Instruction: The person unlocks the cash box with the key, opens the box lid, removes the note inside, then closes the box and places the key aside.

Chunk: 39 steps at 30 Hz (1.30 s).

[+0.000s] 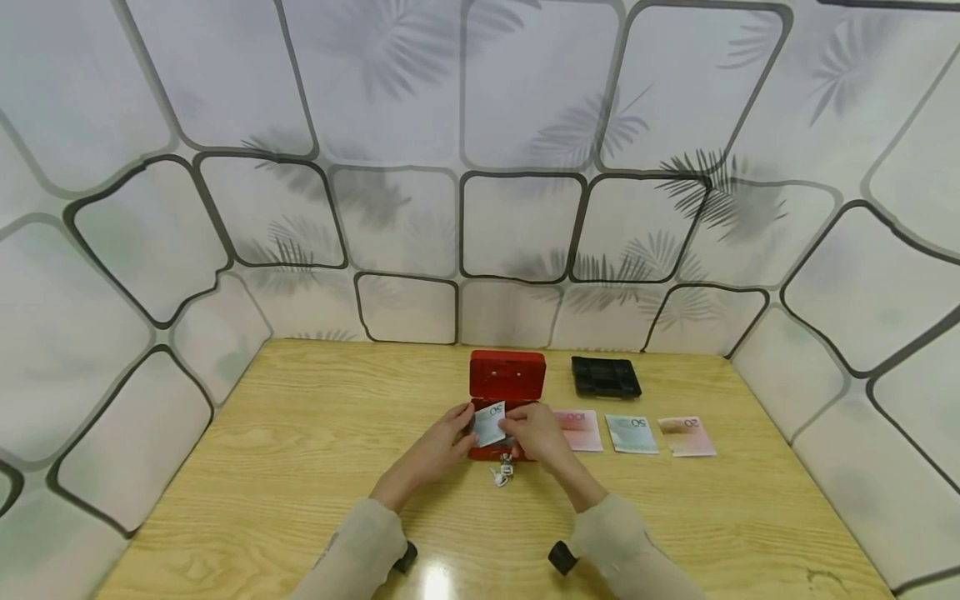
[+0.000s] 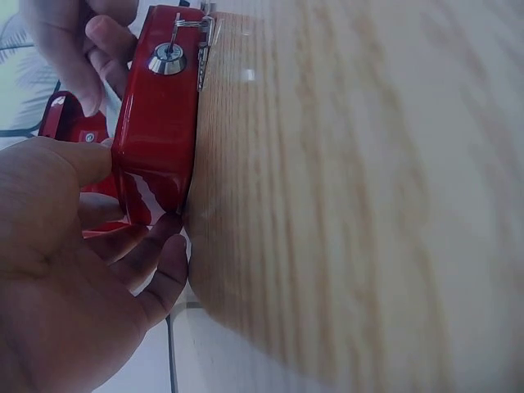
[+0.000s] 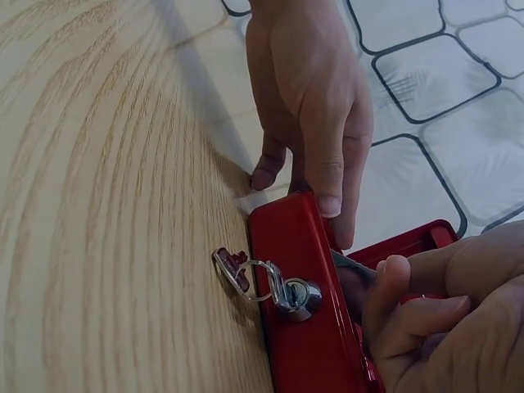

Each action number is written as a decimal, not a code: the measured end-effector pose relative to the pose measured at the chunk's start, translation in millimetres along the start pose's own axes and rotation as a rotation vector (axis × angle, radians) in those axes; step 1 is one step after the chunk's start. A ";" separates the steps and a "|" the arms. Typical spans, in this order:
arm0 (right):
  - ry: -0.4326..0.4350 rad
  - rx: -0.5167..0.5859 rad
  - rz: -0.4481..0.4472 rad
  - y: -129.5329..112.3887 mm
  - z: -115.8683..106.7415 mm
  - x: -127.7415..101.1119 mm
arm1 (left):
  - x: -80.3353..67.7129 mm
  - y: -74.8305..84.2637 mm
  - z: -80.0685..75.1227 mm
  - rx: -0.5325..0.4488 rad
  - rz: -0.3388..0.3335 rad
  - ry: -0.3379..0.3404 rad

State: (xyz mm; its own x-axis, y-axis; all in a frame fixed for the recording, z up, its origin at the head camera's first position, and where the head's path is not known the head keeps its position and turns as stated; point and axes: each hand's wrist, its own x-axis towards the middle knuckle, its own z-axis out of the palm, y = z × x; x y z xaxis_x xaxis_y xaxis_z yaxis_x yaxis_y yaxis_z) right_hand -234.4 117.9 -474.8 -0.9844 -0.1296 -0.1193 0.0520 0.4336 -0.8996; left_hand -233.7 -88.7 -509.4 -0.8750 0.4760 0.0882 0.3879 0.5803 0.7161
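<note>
A red cash box (image 1: 507, 372) stands on the wooden table with its lid raised at the back. My left hand (image 1: 442, 437) grips the box's left side, thumb at the rim and fingers against the outer wall, as the left wrist view shows. With thumb and fingers, my right hand (image 1: 538, 431) pinches the right edge of a greenish 50 banknote (image 1: 489, 423) over the open box. In the right wrist view the banknote is mostly hidden behind the front wall and my fingers. Keys on a ring (image 3: 237, 272) hang from the silver lock (image 3: 300, 300) on the box's front.
Right of the box, a pink 100 banknote (image 1: 581, 432), a greenish 50 banknote (image 1: 632, 435) and a 20 banknote (image 1: 687, 437) lie in a row. Behind them sits a black compartment tray (image 1: 606, 393). Patterned panels (image 1: 405, 308) surround the table's back and sides.
</note>
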 end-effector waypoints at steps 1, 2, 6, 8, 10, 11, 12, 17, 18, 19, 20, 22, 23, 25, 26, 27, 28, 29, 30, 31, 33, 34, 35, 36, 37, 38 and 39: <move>0.004 -0.004 -0.001 -0.3 0.7 0.7 | 0.3 -0.1 0.0 0.000 0.002 0.001; 0.008 -0.014 -0.001 -0.8 1.2 1.2 | 0.5 -0.3 0.1 0.003 0.004 0.002; 0.021 -0.067 -0.002 -0.3 4.0 3.7 | 2.0 -1.8 1.2 0.011 0.008 0.003; 0.029 -0.085 -0.005 -0.2 5.0 4.4 | 2.3 -2.2 1.6 0.012 0.011 0.001; 0.039 -0.090 -0.015 -0.1 5.7 4.6 | 2.5 -2.3 1.7 0.010 0.014 0.002; 0.043 -0.088 -0.018 -0.2 5.9 4.5 | 2.5 -2.2 1.6 0.009 0.015 0.002; 0.047 -0.085 -0.021 0.0 6.0 4.4 | 2.4 -2.1 1.5 0.007 0.015 0.002; 0.075 -0.083 -0.037 0.8 4.6 3.0 | 1.8 -0.9 1.4 0.004 0.003 0.000; 0.083 -0.081 -0.036 0.5 3.8 2.5 | 1.8 -0.4 1.3 0.006 -0.002 -0.001; 0.094 -0.078 -0.036 -0.3 2.9 1.8 | 1.8 -0.1 1.3 0.006 -0.008 -0.001; 0.103 -0.071 -0.039 -0.5 1.9 1.2 | 1.7 0.2 1.2 0.006 -0.010 -0.001; 0.120 -0.055 -0.033 -0.7 -0.5 0.6 | 1.6 0.9 1.0 0.010 -0.018 -0.002; 0.128 -0.050 -0.033 -0.2 -1.7 0.3 | 1.4 1.1 0.9 0.011 -0.020 -0.003; 0.139 -0.040 -0.026 1.3 -4.5 -0.3 | 1.0 1.1 0.7 0.011 -0.014 0.000; 0.141 -0.032 -0.026 2.5 -5.9 -0.6 | 0.8 1.0 0.7 0.014 -0.011 0.001; 0.143 -0.025 -0.021 3.6 -7.3 -0.9 | 0.7 1.0 0.6 0.014 -0.010 0.001; 0.145 -0.022 -0.019 4.6 -8.6 -1.4 | 0.7 0.7 0.6 0.013 -0.010 0.001; 0.147 -0.016 -0.020 5.4 -9.9 -2.1 | 0.7 0.4 0.7 0.013 -0.009 0.003; 0.147 -0.012 -0.018 6.1 -11.1 -2.6 | 0.9 0.1 0.7 0.012 -0.007 0.005; 0.149 -0.006 -0.015 6.8 -12.2 -2.9 | 1.0 -0.2 0.8 0.012 -0.013 0.003; 0.155 -0.002 -0.011 7.9 -14.2 -3.2 | 1.2 -0.7 0.9 0.012 -0.019 -0.003; 0.159 -0.007 -0.015 7.9 -15.2 -3.4 | 1.2 -0.9 1.0 0.011 -0.019 -0.003; 0.162 -0.004 -0.012 7.8 -16.1 -3.5 | 1.2 -1.0 1.0 0.012 -0.017 -0.003; 0.165 -0.002 -0.008 7.7 -17.0 -3.4 | 1.1 -0.8 0.9 0.012 -0.018 -0.007; 0.169 0.004 -0.005 7.4 -17.9 -3.2 | 1.0 -0.7 0.7 0.014 -0.019 -0.010; 0.171 0.006 -0.006 6.6 -18.7 -3.4 | 0.9 -0.5 0.6 0.016 -0.019 -0.011; 0.173 0.007 -0.008 5.8 -19.7 -3.5 | 0.7 -0.2 0.5 0.015 -0.019 -0.011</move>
State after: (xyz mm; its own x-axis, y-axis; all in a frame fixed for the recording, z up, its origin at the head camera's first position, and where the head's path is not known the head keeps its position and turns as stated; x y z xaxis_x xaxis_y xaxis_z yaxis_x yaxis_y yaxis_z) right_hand -233.9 138.4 -471.3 -0.9990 0.0226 -0.0386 0.0446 0.4265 -0.9034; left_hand -234.2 -88.2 -509.9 -0.8791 0.4718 0.0672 0.3755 0.5990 0.7072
